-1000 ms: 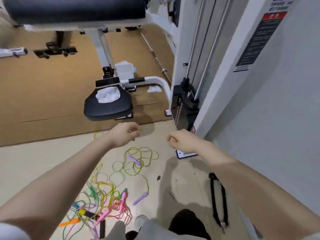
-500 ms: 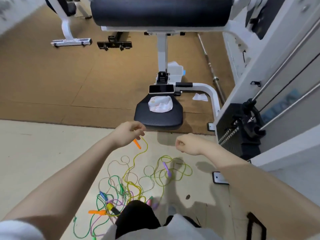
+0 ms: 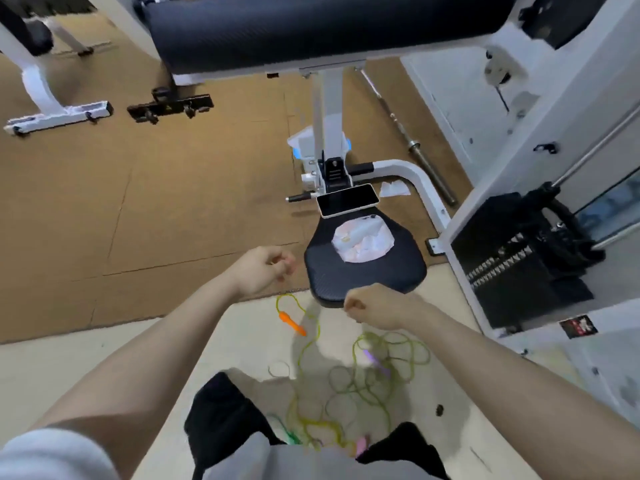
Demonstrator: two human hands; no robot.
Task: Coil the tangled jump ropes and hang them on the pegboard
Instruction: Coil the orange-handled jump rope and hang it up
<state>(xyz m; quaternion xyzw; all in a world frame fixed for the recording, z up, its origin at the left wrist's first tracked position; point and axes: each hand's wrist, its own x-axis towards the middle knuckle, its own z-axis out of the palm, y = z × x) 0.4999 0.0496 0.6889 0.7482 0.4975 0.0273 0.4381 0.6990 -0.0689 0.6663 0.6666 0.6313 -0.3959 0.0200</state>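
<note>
Ahead of us a white weight machine (image 3: 540, 188) fills the right side, its black weight stack (image 3: 512, 258) low by the floor and a long black pad (image 3: 311, 26) across the top. Its black seat (image 3: 363, 271) sits just beyond our hands, carrying a crumpled white wrapper (image 3: 362, 242) with a phone (image 3: 347, 200) at its far edge. A barbell (image 3: 408, 133) lies on the brown mat (image 3: 138, 202) past the seat.

On the pale floor (image 3: 69, 358) between our arms lie the tangled jump ropes (image 3: 363, 379), yellow-green loops with a purple handle (image 3: 375, 362) among them, running down toward our knees.

Our left hand (image 3: 259, 271) is curled closed, fingertips pinched together near the seat's edge; a yellow rope (image 3: 304, 327) hangs beneath it with an orange handle (image 3: 292, 322) dangling, and the hand seems to pinch that rope, though blur hides the contact. Our right hand (image 3: 377, 306) is a closed fist in front of the seat's near edge; we cannot tell if a cord runs through it.
</note>
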